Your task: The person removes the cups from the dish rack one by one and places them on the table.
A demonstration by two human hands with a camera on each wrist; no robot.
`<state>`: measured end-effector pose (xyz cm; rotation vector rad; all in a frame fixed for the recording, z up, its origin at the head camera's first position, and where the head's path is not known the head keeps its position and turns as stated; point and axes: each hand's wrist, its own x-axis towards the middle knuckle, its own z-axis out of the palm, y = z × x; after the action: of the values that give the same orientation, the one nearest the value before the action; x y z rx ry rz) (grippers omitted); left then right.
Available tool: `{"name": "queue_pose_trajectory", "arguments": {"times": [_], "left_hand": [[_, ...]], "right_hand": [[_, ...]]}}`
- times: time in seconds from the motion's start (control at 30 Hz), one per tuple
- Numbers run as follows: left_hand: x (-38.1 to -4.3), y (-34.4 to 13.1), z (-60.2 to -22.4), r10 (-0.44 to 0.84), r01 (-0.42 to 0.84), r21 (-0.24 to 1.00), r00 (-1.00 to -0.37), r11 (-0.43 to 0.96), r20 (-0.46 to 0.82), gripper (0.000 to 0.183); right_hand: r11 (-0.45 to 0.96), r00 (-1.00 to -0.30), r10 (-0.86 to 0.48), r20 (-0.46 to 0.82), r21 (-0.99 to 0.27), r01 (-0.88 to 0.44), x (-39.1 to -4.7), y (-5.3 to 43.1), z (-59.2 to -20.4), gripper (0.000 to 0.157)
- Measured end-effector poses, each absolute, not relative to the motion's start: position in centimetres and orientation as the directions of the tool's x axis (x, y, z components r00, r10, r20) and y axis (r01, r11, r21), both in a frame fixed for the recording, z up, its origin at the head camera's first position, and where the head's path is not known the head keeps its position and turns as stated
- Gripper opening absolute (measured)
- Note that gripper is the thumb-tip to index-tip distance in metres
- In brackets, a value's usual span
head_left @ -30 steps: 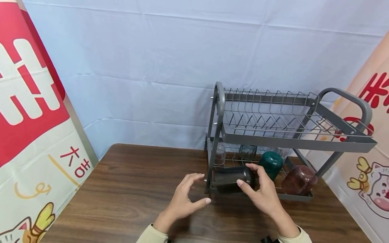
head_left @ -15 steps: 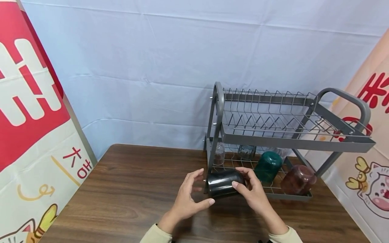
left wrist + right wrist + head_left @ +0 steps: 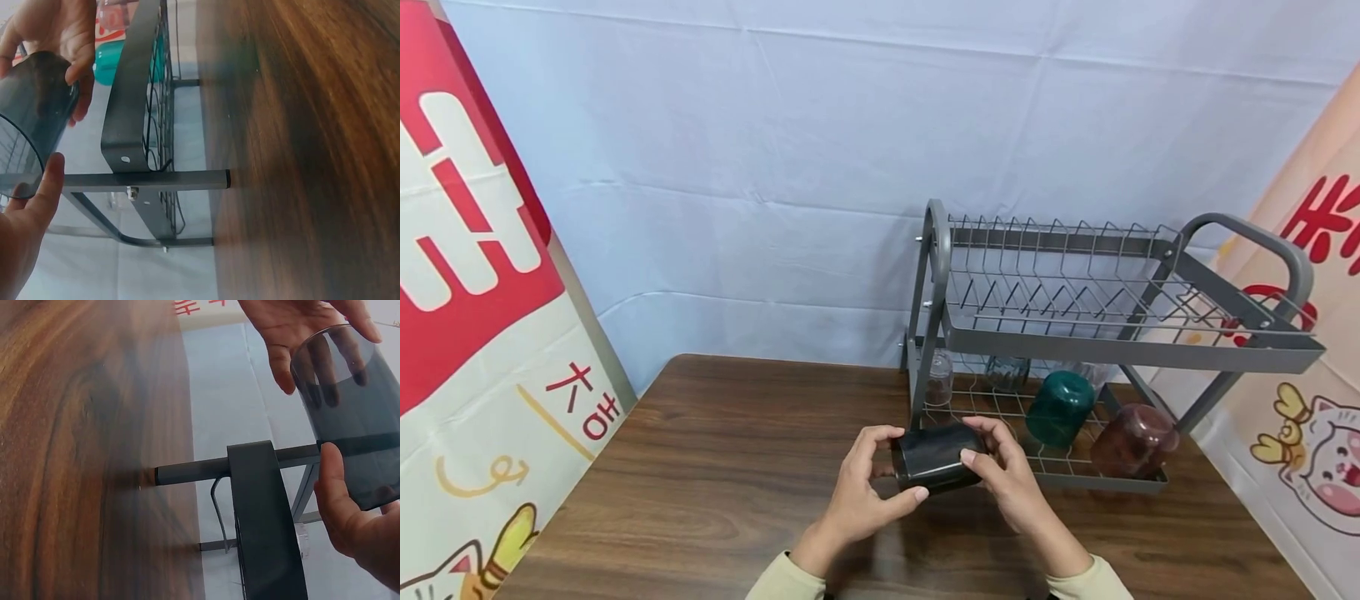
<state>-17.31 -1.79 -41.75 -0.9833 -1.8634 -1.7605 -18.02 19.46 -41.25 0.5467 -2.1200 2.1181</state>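
A dark, see-through drinking glass [image 3: 936,458] lies on its side in the air in front of the rack's left end, open rim to the left. My right hand [image 3: 1011,483] grips its base end, thumb on the near side and fingers over the top. Around the rim end curve the thumb and fingers of my left hand [image 3: 861,487]; how firmly they press cannot be told. In the left wrist view the glass [image 3: 37,103] is between both hands. In the right wrist view some left-hand fingers show through the glass [image 3: 356,419].
A grey two-tier dish rack [image 3: 1135,346] stands on the wooden table [image 3: 737,467]. Its lower tier holds a green glass [image 3: 1060,408], a reddish glass [image 3: 1133,442] and several clear ones, including one at the left [image 3: 938,379]. A pale cloth [image 3: 760,167] hangs behind.
The dark glass has come out of the lower tier and moved left with my right hand. Its rim end now sits between my left thumb and fingers, which have drawn slightly closer.
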Motion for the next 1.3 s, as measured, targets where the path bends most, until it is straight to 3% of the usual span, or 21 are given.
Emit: {"name": "queue_pose_trajectory", "arguments": {"times": [0.5,0.77,1.03,1.3], "left_hand": [[-16.8,-2.4,-40.7,0.183,0.738,0.671,-0.652,-0.073,0.736,0.059],[-16.5,-3.1,-40.3,0.172,0.778,0.628,-0.617,-0.01,0.768,0.058],[-17.8,-4.0,-41.9,0.204,0.808,0.585,-0.585,0.066,0.785,0.06],[-19.0,-5.2,-42.3,0.263,0.822,0.549,-0.569,0.151,0.779,0.061]], "right_hand": [[0.19,-0.894,-0.231,0.385,-0.883,-0.43,-17.8,20.0,-40.5,0.042],[0.457,-0.851,-0.341,0.399,-0.721,-0.521,-17.7,20.8,-39.3,0.062],[0.58,-0.829,-0.461,0.318,-0.599,-0.552,-17.9,21.4,-37.6,0.074],[0.648,-0.804,-0.545,0.236,-0.491,-0.583,-19.1,21.7,-36.7,0.069]]}}
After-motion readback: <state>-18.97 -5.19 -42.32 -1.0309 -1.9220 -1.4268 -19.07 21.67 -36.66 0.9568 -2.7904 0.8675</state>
